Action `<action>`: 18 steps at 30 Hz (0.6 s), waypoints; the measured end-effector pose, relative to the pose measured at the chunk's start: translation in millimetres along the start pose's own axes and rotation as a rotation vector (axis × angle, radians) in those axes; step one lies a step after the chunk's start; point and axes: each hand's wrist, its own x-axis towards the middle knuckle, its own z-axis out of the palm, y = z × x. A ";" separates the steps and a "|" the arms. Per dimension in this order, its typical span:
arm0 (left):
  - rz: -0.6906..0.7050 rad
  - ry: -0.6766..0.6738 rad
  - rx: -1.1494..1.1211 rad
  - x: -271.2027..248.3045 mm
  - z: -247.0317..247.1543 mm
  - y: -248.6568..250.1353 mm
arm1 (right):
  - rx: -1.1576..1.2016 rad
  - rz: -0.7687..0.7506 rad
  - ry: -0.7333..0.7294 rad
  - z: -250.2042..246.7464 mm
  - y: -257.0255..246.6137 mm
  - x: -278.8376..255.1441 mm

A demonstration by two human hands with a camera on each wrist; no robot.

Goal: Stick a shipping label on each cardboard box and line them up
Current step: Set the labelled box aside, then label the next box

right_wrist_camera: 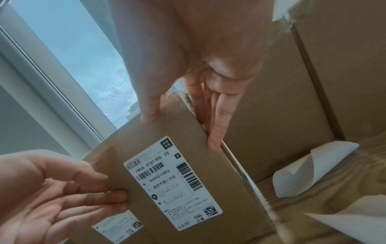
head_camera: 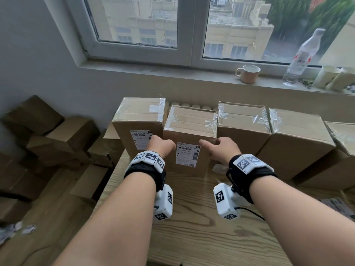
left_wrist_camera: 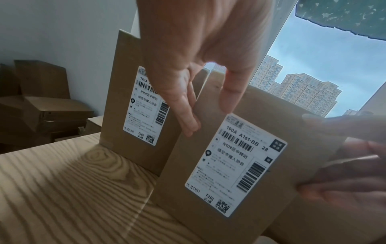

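Note:
Several taped cardboard boxes stand in a row at the back of the wooden table [head_camera: 192, 233]. The leftmost box [head_camera: 138, 116] carries a white shipping label [head_camera: 140, 137]. The second box [head_camera: 190, 121] has its own label [head_camera: 187, 154] on the front and sits slightly forward of the row. My left hand [head_camera: 161, 145] grips its left edge, thumb [left_wrist_camera: 228, 97] on the front and fingers [left_wrist_camera: 184, 107] down the side. My right hand [head_camera: 221, 148] grips its right edge, thumb [right_wrist_camera: 150, 105] in front and fingers [right_wrist_camera: 217, 122] between it and the third box [head_camera: 242, 121].
Further boxes [head_camera: 295, 135] continue the row rightward. Peeled backing paper [right_wrist_camera: 313, 168] lies on the table by the right hand, and a printed sheet [head_camera: 338, 206] at the right edge. A mug [head_camera: 248, 73], bottle [head_camera: 303, 56] and paper cups [head_camera: 330, 76] line the sill. Piled boxes [head_camera: 48, 135] fill the left floor.

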 end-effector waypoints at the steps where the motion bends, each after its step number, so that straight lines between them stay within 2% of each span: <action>1: -0.001 0.000 -0.052 5.2 1.7 1.4 | 0.019 0.010 0.015 0.6 0.0 4.8; 5: -0.007 0.001 -0.256 39.9 14.4 -3.3 | 0.087 0.036 0.039 1.3 -4.9 16.9; 14: -0.029 -0.028 -0.250 35.4 14.8 13.0 | 0.215 0.034 0.055 2.7 5.1 32.6; 16: -0.041 -0.151 -0.216 18.8 16.2 22.1 | 0.212 -0.001 0.093 -8.0 6.7 25.5; 18: -0.001 -0.335 -0.157 2.8 23.3 35.5 | 0.242 -0.005 0.146 -24.8 12.5 20.3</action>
